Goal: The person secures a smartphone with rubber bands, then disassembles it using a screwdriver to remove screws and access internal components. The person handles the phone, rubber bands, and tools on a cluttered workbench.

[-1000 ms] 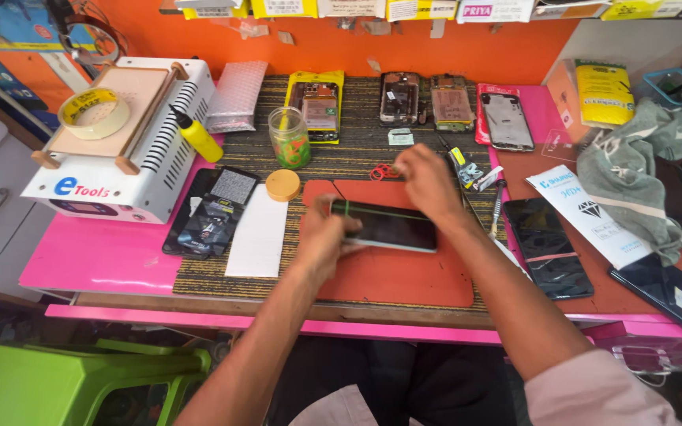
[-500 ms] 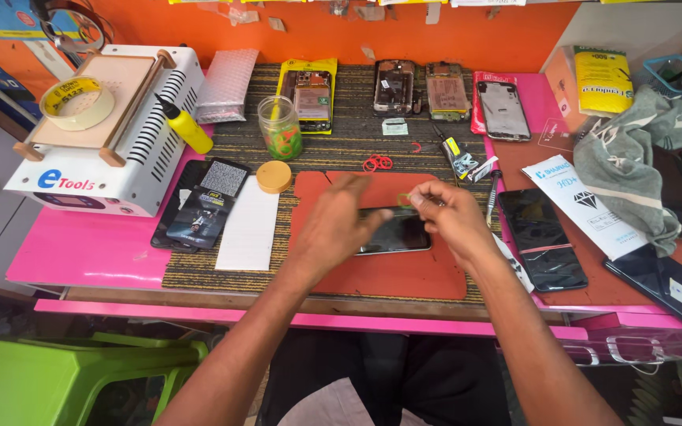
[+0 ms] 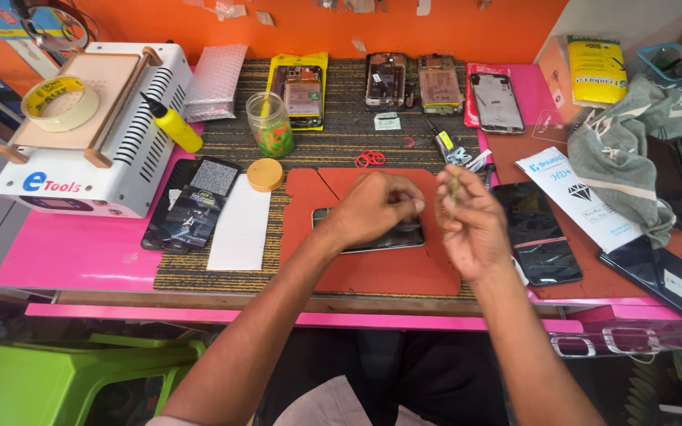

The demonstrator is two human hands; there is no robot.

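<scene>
While flat on red mat (image 3: 372, 272) | dark glossy phone (image 3: 388, 239) | left hand (image 3: 372, 209) pressing it | right hand (image 3: 467, 225) pinching thin strip (image 3: 453, 189)

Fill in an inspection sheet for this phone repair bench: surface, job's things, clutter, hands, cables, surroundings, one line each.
Surface: pink bench with a striped mat and a red work mat.
Job's things: dark phone flat on the red work mat.
Clutter: opened phones at the back, lidless jar, yellow bottle, tape roll on a white machine, grey cloth.
Hands: left hand rests on the phone; right hand holds a thin strip in its fingers.
Cables: nothing seen.
Surroundings: orange wall, green stool below.
</scene>
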